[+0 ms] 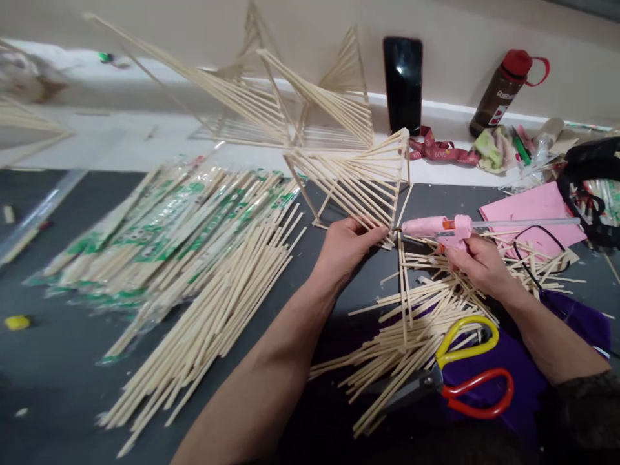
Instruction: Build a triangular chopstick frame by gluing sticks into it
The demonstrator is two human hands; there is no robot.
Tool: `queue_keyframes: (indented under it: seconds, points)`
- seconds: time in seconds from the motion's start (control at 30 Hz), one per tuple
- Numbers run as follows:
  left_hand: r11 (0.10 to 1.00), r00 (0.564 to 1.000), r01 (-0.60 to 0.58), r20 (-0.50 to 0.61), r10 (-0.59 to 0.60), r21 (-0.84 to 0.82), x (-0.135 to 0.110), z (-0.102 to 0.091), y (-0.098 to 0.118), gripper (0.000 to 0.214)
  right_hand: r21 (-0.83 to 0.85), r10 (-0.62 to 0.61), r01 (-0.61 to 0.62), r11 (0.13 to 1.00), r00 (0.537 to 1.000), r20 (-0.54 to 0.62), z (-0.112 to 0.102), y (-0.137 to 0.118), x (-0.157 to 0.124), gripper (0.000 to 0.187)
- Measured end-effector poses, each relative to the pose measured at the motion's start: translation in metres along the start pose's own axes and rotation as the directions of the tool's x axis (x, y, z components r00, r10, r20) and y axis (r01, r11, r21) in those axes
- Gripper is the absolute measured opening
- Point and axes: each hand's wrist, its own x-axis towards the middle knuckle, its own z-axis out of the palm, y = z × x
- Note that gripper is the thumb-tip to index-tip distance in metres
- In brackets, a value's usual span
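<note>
My right hand (pixel 477 261) is wrapped round a pink hot glue gun (pixel 436 227), and a long clear glue stick (pixel 527 222) juts from its back. The gun's nozzle meets the lower right corner of a twisted framework of thin wooden sticks (pixel 351 184). At that same corner, my left hand (pixel 346 248) pinches the bottom stick between thumb and fingers. Beneath the gun lies a loose heap of wooden sticks (pixel 407 349). Scissors with one yellow and one red handle (pixel 477 368) rest on the heap's near side.
Wrapped chopstick packs (pixel 159 239) and a bundle of bare sticks (pixel 217 310) lie left. Larger stick frameworks (pixel 232 97) stand behind. At the back are a phone (pixel 403 84), a bottle (pixel 504 93) and a red lanyard (pixel 443 150). Pink paper (pixel 537 210) lies right.
</note>
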Motion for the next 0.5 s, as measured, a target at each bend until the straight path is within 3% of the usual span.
queue_keyframes:
  seconds: [0.2,0.5]
  points:
    - [0.998,0.999,0.039,0.014,-0.04,0.044,0.0028,-0.0052,-0.0014,0.024,-0.131,-0.097,0.097,0.987,0.995,0.005,0.0064,0.0072,-0.0017,0.027]
    - [0.994,0.996,0.087,0.019,-0.089,0.066,0.0037,-0.0094,0.0003,0.025,-0.128,-0.14,0.145,0.981,0.989,0.045,0.0097,0.0023,-0.0022,0.029]
